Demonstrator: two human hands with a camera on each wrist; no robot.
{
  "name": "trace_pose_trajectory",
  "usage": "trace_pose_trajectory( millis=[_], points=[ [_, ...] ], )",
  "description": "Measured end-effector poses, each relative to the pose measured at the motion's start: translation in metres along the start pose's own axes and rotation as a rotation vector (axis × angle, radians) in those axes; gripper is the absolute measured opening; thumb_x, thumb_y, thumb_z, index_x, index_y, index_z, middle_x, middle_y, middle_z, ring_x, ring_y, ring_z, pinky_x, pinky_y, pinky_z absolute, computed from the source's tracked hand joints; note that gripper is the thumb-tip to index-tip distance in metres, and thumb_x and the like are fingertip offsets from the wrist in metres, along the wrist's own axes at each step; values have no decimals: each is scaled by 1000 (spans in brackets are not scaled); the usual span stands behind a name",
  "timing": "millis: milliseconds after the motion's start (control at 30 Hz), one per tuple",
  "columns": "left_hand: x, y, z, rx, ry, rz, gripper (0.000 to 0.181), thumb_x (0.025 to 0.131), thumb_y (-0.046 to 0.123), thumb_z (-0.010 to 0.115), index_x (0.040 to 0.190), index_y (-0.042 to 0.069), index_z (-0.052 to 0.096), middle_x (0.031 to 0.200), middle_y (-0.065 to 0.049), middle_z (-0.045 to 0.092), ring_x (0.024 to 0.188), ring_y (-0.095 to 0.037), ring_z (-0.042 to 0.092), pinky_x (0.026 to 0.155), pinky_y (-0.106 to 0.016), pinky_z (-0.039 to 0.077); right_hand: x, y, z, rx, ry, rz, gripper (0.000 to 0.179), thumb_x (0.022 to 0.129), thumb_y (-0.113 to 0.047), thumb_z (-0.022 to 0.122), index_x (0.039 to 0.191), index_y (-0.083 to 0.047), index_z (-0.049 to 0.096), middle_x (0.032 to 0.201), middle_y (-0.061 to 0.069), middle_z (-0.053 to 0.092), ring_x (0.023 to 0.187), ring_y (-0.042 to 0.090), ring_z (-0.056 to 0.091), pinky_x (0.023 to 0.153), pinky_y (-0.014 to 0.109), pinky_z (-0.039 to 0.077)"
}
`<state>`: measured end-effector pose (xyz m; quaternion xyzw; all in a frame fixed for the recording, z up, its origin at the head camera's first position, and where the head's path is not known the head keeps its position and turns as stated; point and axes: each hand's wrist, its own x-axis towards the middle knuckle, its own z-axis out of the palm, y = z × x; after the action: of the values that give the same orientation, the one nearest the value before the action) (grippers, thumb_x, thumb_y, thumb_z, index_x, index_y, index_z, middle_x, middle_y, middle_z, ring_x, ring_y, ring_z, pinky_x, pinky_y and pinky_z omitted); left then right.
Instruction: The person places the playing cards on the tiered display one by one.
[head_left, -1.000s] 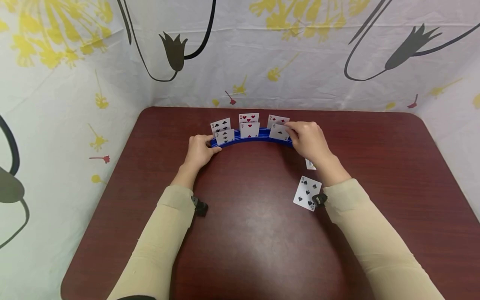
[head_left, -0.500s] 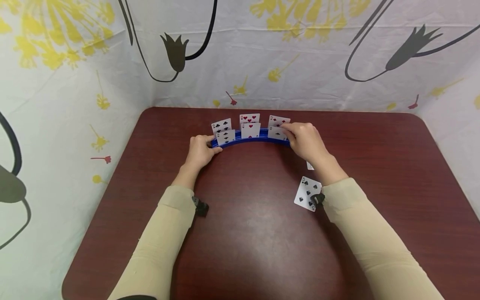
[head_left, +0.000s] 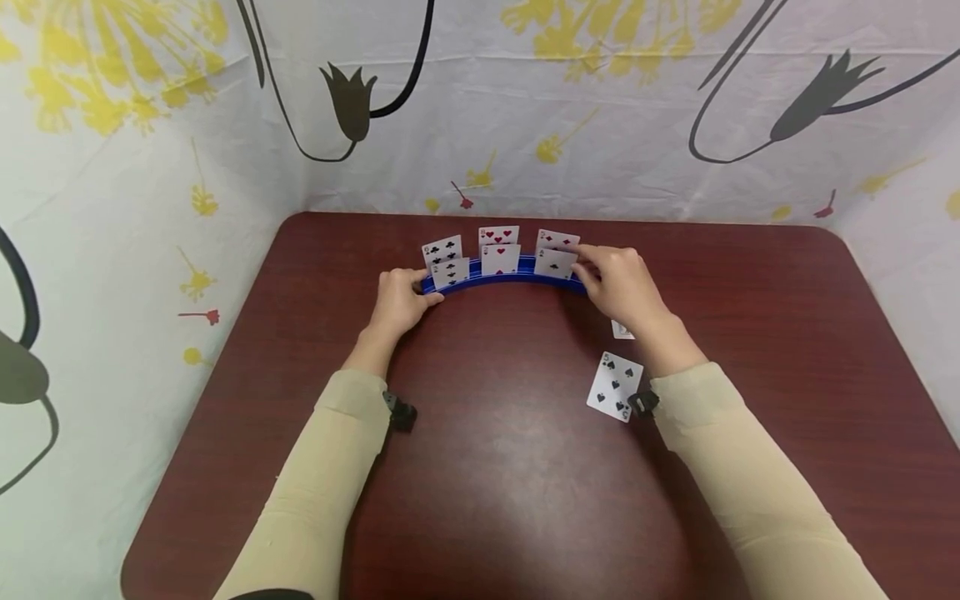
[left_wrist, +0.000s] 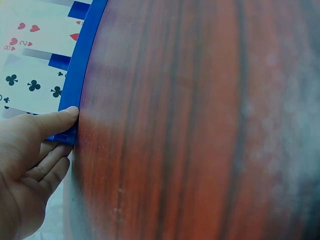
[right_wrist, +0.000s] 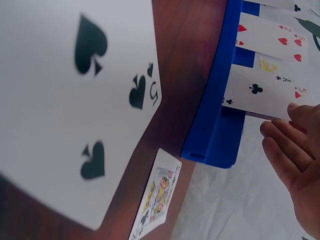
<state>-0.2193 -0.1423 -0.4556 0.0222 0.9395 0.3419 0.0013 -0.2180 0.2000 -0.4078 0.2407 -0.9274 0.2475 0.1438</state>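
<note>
A curved blue card holder (head_left: 487, 277) stands on the table with playing cards upright in pairs. Its left end is held by my left hand (head_left: 399, 302), thumb in front and fingers around the end. At the other end is my right hand (head_left: 624, 283), thumb and forefinger apart at the edge of an ace of clubs (head_left: 553, 263). Behind that ace shows a red five (head_left: 557, 239). In the right wrist view the thumb overlaps the cards' corner. A two of hearts (head_left: 499, 259) fronts an eight of hearts (head_left: 498, 234) mid-holder. Clubs cards (head_left: 451, 272) fill the left.
A five of spades (head_left: 613, 385) lies face up on the brown table (head_left: 495, 467), beside the right wrist camera. Partly behind the right forearm lies a face card (right_wrist: 157, 197). Patterned white cloth (head_left: 600, 142) surrounds the table's back and sides.
The right hand shifted left with the ace of clubs, straightening it, then drew back slightly right while the card stayed. The left hand kept its hold on the holder.
</note>
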Motion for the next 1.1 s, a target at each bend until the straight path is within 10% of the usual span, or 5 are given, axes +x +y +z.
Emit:
trace_pose_trajectory(
  millis=[1100],
  points=[
    [-1, 1, 0, -14, 15, 6, 53, 89, 19, 81, 135, 0, 63, 130, -22, 65, 110, -31, 66, 94, -42, 55, -27, 38, -38, -50, 11, 66, 22, 92, -14, 74, 106, 3, 74, 98, 19, 74, 83, 36, 72, 77, 53, 53]
  ],
)
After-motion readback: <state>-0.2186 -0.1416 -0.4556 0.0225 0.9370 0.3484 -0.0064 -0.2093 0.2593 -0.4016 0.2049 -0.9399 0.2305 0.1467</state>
